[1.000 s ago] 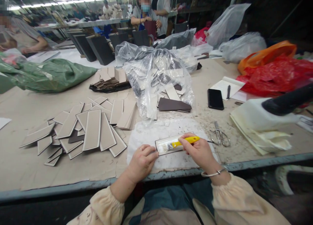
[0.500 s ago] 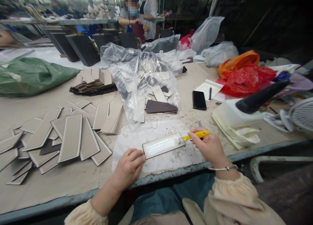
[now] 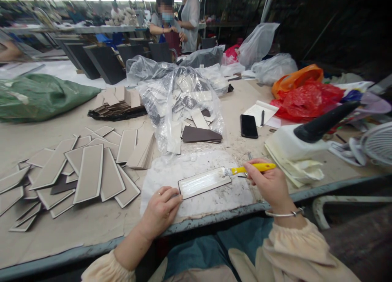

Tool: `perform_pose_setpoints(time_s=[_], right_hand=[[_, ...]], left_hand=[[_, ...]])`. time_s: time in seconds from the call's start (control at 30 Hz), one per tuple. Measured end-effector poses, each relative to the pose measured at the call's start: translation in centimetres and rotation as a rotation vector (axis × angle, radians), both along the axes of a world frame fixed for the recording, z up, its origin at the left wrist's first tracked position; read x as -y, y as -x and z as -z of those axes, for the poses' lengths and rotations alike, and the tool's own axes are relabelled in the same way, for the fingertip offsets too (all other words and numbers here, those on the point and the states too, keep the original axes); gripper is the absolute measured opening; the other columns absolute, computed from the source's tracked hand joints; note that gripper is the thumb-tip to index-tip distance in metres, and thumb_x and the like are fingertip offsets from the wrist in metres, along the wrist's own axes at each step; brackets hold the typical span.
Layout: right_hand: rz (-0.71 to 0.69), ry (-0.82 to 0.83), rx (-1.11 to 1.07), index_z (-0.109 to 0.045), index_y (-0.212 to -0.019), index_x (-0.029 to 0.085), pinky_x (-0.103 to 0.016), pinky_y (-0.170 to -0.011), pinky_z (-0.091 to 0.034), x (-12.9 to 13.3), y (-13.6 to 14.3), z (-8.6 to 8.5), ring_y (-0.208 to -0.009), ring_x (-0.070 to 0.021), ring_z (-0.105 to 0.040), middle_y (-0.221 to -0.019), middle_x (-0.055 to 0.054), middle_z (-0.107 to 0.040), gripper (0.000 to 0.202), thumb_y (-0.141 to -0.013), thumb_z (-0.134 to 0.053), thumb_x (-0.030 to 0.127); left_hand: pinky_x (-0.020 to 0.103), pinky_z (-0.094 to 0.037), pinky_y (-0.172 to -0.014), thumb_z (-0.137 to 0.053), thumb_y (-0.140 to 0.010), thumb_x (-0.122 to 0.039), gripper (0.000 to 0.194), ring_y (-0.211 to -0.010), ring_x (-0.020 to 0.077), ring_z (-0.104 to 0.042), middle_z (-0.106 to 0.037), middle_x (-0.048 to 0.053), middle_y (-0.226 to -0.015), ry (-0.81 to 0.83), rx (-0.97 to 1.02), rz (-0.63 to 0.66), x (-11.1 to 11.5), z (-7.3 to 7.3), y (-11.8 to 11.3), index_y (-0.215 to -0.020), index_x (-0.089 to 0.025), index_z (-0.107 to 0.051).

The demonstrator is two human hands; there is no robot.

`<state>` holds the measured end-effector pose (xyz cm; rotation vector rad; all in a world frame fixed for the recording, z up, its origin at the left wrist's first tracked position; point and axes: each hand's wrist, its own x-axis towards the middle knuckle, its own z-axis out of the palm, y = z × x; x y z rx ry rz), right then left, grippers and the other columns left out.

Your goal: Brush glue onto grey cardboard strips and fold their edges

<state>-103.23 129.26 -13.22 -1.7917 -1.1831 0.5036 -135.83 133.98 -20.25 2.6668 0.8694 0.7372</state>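
A long dark-edged panel (image 3: 196,183), coated with wet white paste, lies on a white sheet (image 3: 162,167) near the table's front edge. My left hand (image 3: 163,206) pinches the panel's left end, its fingers closed together. In my right hand (image 3: 268,182) is a paintbrush (image 3: 260,167) with a yellow handle, gripped between thumb and fingers. White-smeared bristles touch the panel near its right end. To the left lies a loose pile of similar beige panels (image 3: 87,173) with pale borders and dark edges.
Behind the sheet sits a clear plastic bag (image 3: 162,118) of pieces. A phone (image 3: 249,126), a white container (image 3: 306,143) and a red bag (image 3: 312,98) are at right. A green sack (image 3: 45,96) is at left. Two people stand across the tables.
My right hand has shifted right with the paintbrush, whose handle now lies flatter; the bristles remain near the panel's right end. My left hand and the panel stay in place.
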Motion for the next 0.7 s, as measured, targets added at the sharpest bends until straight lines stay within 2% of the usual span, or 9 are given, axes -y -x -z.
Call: perform_pose_setpoints(time_s=[0.07, 0.17, 0.3, 0.43, 0.53, 0.63, 0.7], right_hand=[[-0.068, 0.026, -0.016, -0.065, -0.082, 0.017, -0.023, -0.042, -0.04, -0.2, 0.7, 0.3, -0.044, -0.0137, -0.054, -0.053, 0.001, -0.059, 0.034, -0.083, -0.058, 0.051], [-0.137, 0.069, 0.095, -0.066, -0.081, 0.017, -0.025, -0.045, -0.041, -0.6, 1.1, 0.5, -0.045, -0.0149, -0.056, -0.054, 0.0, -0.061, 0.033, -0.084, -0.056, 0.049], [-0.07, 0.038, 0.229, -0.067, -0.074, 0.017, -0.027, -0.051, -0.043, -0.6, 0.2, 0.3, -0.052, -0.0169, -0.06, -0.058, -0.002, -0.064, 0.034, -0.083, -0.055, 0.048], [-0.016, 0.016, 0.115, -0.065, -0.073, 0.017, -0.025, -0.047, -0.042, -0.4, 0.1, 0.3, -0.048, -0.0157, -0.058, -0.056, -0.002, -0.062, 0.038, -0.082, -0.057, 0.052], [-0.067, 0.029, -0.021, -0.066, -0.08, 0.016, -0.024, -0.043, -0.041, -0.7, 1.3, 0.7, -0.044, -0.0146, -0.056, -0.053, 0.0, -0.06, 0.038, -0.083, -0.057, 0.054], [-0.134, 0.04, -0.004, -0.067, -0.08, 0.017, -0.025, -0.045, -0.042, -1.3, 2.4, 1.2, -0.045, -0.0152, -0.057, -0.054, -0.001, -0.061, 0.037, -0.084, -0.056, 0.052], [-0.119, 0.049, 0.062, -0.067, -0.078, 0.018, -0.025, -0.047, -0.043, -1.6, 2.3, 1.5, -0.048, -0.016, -0.058, -0.054, -0.001, -0.062, 0.036, -0.085, -0.055, 0.051]], left_hand=[[0.036, -0.05, -0.084, -0.053, -0.089, -0.013, 0.018, -0.094, 0.0199, -0.054, -0.063, 0.008, -0.1, 0.005, 0.001, -0.002, 0.0, 0.0, 0.0, -0.101, -0.02, -0.066], [0.036, -0.049, -0.085, -0.054, -0.088, -0.013, 0.018, -0.095, 0.0202, -0.054, -0.063, 0.008, -0.101, 0.012, -0.002, 0.003, 0.0, 0.0, 0.0, -0.1, -0.019, -0.065], [0.036, -0.05, -0.083, -0.054, -0.088, -0.013, 0.017, -0.094, 0.0198, -0.054, -0.063, 0.008, -0.1, 0.002, -0.007, 0.003, 0.0, -0.1, 0.0, -0.099, -0.019, -0.066], [0.035, -0.051, -0.082, -0.052, -0.089, -0.015, 0.018, -0.092, 0.0194, -0.055, -0.064, 0.008, -0.098, -0.015, -0.006, -0.006, 0.0, -0.2, -0.1, -0.098, -0.019, -0.067], [0.037, -0.051, -0.083, -0.052, -0.089, -0.014, 0.018, -0.093, 0.0198, -0.054, -0.064, 0.008, -0.1, -0.011, -0.004, -0.001, 0.0, -0.1, -0.1, -0.099, -0.019, -0.066], [0.037, -0.05, -0.083, -0.054, -0.089, -0.013, 0.017, -0.094, 0.0204, -0.054, -0.063, 0.008, -0.1, -0.009, 0.001, 0.008, 0.0, 0.0, 0.0, -0.1, -0.019, -0.065], [0.037, -0.05, -0.083, -0.054, -0.088, -0.013, 0.017, -0.094, 0.0206, -0.053, -0.063, 0.008, -0.1, -0.004, 0.0, 0.01, 0.0, 0.0, 0.0, -0.1, -0.018, -0.065]])
